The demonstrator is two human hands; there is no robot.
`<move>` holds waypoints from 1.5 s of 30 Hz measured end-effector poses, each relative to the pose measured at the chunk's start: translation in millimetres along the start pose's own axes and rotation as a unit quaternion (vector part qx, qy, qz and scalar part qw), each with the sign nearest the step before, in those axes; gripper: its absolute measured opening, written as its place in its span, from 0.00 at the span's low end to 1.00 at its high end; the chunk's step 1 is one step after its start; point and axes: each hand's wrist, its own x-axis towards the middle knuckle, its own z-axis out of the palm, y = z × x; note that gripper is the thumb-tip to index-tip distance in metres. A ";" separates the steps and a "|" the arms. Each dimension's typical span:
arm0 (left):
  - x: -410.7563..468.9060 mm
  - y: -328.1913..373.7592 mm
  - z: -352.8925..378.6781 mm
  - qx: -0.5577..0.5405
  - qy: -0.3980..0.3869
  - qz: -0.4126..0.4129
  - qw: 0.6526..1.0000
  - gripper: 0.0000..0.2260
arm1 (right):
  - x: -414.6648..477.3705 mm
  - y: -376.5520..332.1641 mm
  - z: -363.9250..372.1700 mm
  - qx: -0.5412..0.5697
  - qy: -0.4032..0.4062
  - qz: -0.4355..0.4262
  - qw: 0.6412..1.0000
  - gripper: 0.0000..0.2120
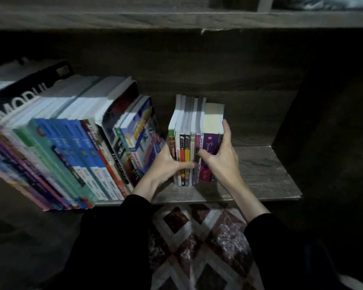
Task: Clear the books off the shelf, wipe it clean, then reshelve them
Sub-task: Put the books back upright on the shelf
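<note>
A: Where's the task thing?
B: Small bundle of upright paperbacks (195, 143), mixed spines with a purple one on the right. It stands on the grey-brown wooden shelf (264, 170), about mid-length, close to the front edge.
A: Hands?
B: My left hand (168, 164) clamps the bundle's left side, thumb across the spines. My right hand (222, 158) clamps the right side, fingers (226, 130) flat along the outer cover, thumb on the spines. Both are gripping. Squeezing from both sides keeps thin paperbacks together as one block instead of fanning out.
A: Rest of the shelf?
B: A long row of leaning books with blue, green and purple spines (71, 143) fills the left end, with a black binder lettered MODUL (25, 91) at the far left. There's a gap between that row and my bundle. The right end of the board is bare.
A: Step?
B: Can't tell if the bundle is going out or back in. My guess is clearing, since the big row sits unsorted. No cloth in view.
A: Risk?
B: The middle books slip out if the squeeze eases. A red-and-white patterned rug (197, 243) lies below the front edge.
</note>
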 end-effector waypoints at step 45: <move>-42.2 68.5 81.9 0.312 0.180 0.072 0.930 0.37 | 12.0 29.3 -108.6 -0.463 0.141 -0.016 0.875 0.35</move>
